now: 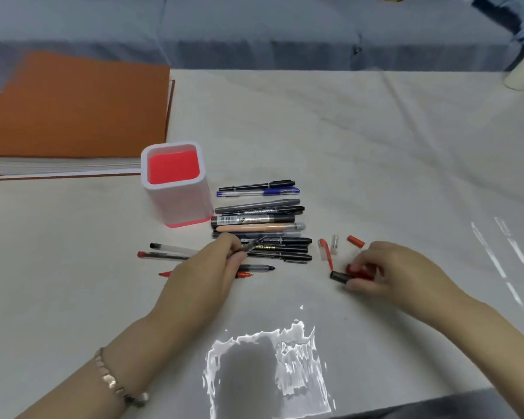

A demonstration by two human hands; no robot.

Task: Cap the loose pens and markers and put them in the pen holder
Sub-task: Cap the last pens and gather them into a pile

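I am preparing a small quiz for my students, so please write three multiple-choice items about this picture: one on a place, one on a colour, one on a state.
1. Where does the pen holder stand?
A. Left of the row of pens
B. Right of the row of pens
C. On top of the orange binder

2. What colour is the inside of the pen holder?
A. Blue
B. Red
C. Green

3. What is the left hand doing?
A. Lying flat and open
B. Gripping a dark pen
C. Pressing on the binder

Answers:
1 A: the holder stands beside the left ends of the pens.
2 B: its inner walls show bright red.
3 B: its fingers curl round the pen.
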